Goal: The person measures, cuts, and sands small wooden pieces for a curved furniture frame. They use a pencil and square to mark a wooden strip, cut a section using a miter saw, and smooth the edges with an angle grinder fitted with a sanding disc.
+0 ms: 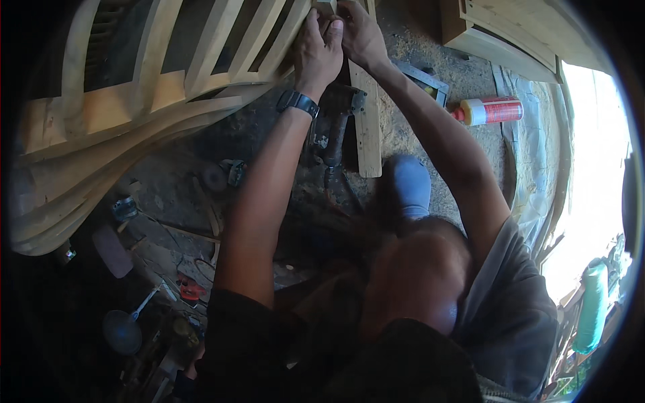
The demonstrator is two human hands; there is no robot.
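At the top middle, a pale wooden piece (pixel 325 7) shows its end between my two hands; the rest of it is cut off by the view's edge. My left hand (pixel 318 55), with a dark watch (pixel 298 103) on its wrist, has thumb and fingers closed around this piece. On the other side, my right hand (pixel 361 37) is closed against the same piece, its fingertips partly hidden. Left of my hands rises a wooden slatted frame (pixel 158 101) with curved rails. Below them a wooden plank (pixel 367 127) runs toward me, beside a dark metal tool (pixel 334 134).
A red and white bottle (pixel 494 111) lies at the right, near a wooden drawer-like box (pixel 497 43) and plastic sheeting (pixel 534 134). My raised knee and blue-socked foot (pixel 411 185) are in the middle. Several tools and a round pan-like thing (pixel 122 332) lie at the lower left.
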